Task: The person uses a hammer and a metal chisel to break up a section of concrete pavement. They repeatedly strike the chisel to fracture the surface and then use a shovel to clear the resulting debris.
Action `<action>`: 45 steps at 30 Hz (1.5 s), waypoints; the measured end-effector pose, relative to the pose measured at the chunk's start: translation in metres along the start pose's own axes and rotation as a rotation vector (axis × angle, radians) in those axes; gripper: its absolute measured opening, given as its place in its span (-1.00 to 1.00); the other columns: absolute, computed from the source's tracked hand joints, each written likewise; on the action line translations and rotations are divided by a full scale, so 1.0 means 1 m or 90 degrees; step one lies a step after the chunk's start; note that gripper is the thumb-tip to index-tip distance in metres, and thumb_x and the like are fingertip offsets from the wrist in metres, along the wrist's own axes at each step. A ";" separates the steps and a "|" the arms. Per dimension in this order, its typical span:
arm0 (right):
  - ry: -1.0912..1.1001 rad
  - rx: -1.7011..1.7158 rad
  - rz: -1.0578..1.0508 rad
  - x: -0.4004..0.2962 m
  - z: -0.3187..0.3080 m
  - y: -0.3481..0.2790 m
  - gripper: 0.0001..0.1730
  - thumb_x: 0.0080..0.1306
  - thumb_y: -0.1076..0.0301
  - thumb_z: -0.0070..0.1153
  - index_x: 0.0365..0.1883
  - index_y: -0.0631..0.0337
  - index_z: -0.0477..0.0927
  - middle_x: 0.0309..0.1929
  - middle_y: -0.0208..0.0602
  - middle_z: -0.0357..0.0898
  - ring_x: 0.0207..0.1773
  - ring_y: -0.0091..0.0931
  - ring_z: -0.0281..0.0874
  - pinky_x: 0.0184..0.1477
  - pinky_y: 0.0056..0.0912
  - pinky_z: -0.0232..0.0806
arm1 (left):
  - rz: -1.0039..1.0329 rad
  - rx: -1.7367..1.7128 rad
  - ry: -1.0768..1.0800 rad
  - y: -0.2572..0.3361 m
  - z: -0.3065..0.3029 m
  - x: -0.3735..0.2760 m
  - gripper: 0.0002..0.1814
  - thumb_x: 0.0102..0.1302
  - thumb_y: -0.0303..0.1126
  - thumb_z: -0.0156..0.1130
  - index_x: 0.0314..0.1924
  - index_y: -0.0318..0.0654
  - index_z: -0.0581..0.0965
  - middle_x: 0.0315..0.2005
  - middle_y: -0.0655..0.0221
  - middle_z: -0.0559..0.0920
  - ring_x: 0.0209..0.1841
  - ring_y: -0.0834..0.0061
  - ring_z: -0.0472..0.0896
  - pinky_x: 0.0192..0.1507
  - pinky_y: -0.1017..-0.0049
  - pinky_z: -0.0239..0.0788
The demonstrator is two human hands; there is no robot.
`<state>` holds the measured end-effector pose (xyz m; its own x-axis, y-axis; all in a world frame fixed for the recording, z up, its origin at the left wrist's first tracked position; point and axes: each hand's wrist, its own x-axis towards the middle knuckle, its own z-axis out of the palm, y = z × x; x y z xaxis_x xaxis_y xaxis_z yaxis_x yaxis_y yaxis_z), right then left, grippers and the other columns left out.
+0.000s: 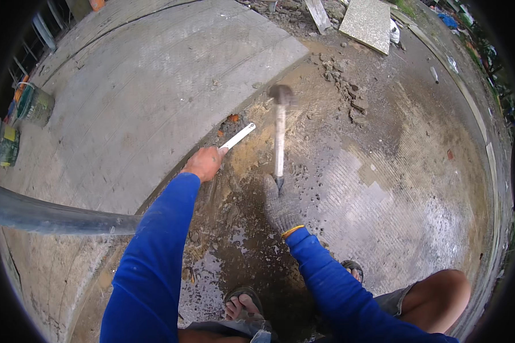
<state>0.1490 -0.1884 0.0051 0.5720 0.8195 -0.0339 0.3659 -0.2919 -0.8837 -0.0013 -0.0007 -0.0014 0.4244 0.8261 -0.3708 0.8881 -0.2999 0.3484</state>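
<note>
My bare left hand [204,163] grips a narrow white bar [239,137] with a rounded end, which may be a chisel. The bar slants over the broken edge of a raised concrete slab [171,85]. A jagged hole with orange-red fragments [232,117] lies in that edge, just left of the bar's end. On my right hand [282,206] is a grey knitted glove, and its fingers are wrapped around the dark grip of a hammer [280,137]. The hammer's pale handle points away from me. Its dark head is blurred and apart from the bar.
A thick dark hose or pipe [64,214] crosses at left, passing behind my left sleeve. Two buckets [36,105] stand at far left. Broken concrete [354,103] is scattered ahead, near a flat board [366,25]. Wet, ridged ground [382,214] spreads to the right.
</note>
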 end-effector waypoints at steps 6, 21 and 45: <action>-0.192 0.039 -0.017 -0.005 -0.010 -0.007 -0.54 0.41 0.01 0.10 -0.14 0.32 0.48 -0.33 0.13 0.53 -0.23 0.01 0.51 -0.17 -0.03 0.33 | -0.076 -0.109 -0.018 -0.013 -0.003 0.008 -0.32 0.53 0.16 -0.19 -0.32 -0.40 0.50 -0.56 0.06 0.55 -0.54 0.12 0.58 -0.42 0.08 0.37; 0.069 0.442 -0.126 -0.007 -0.053 -0.079 -0.51 0.46 0.04 0.08 0.12 0.29 0.45 -0.55 -0.46 0.39 -0.67 -0.64 0.26 -0.65 -0.53 0.16 | 0.001 -0.021 0.049 -0.018 0.014 0.008 -0.28 0.54 0.13 -0.24 -0.22 -0.48 0.58 -0.32 -0.23 0.62 -0.18 -0.23 0.58 -0.06 0.00 0.36; -0.065 0.242 -0.033 0.016 -0.056 -0.087 -0.66 0.46 0.22 0.08 -0.02 0.36 0.50 -0.28 -0.12 0.54 -0.29 -0.37 0.47 -0.19 -0.28 0.37 | -0.145 -0.217 -0.118 -0.015 0.002 0.005 -0.27 0.55 0.15 -0.30 -0.30 -0.46 0.52 -0.56 0.06 0.55 -0.50 0.15 0.60 -0.24 0.12 0.41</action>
<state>0.1681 -0.1776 0.1074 0.4769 0.8788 -0.0147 0.0828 -0.0616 -0.9947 -0.0121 0.0065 -0.0097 0.2764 0.7443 -0.6080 0.8668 0.0801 0.4921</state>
